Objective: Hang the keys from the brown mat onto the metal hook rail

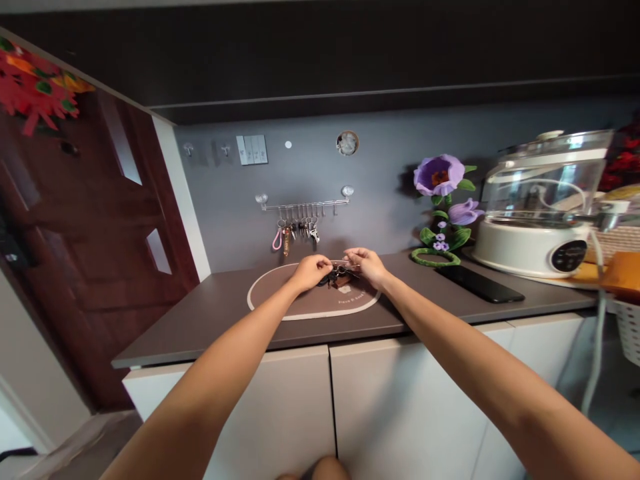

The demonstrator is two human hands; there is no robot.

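Note:
Both hands are over a brown oval mat (270, 293) with a pale rim. My left hand (314, 270) has its fingers closed on a bunch of dark keys (330, 276). At the right side of the bunch, the fingers of my right hand (365, 264) are pinched together near a thin ring or wire; what exactly they grip is too small to make out. A brown tag (343, 283) hangs or lies under the bunch, between the hands. Behind them, a clear hook rail (307, 204) on the grey wall holds several keys, a pink loop (277, 239) and a brown fob (287, 241).
A black phone (480, 283) lies on the right of the dark counter (200, 317). Behind it stand a purple crocheted flower (440, 177) and a white appliance (530, 247) with a clear top. A dark cabinet (320, 53) overhangs the counter. At left is a brown door (100, 267).

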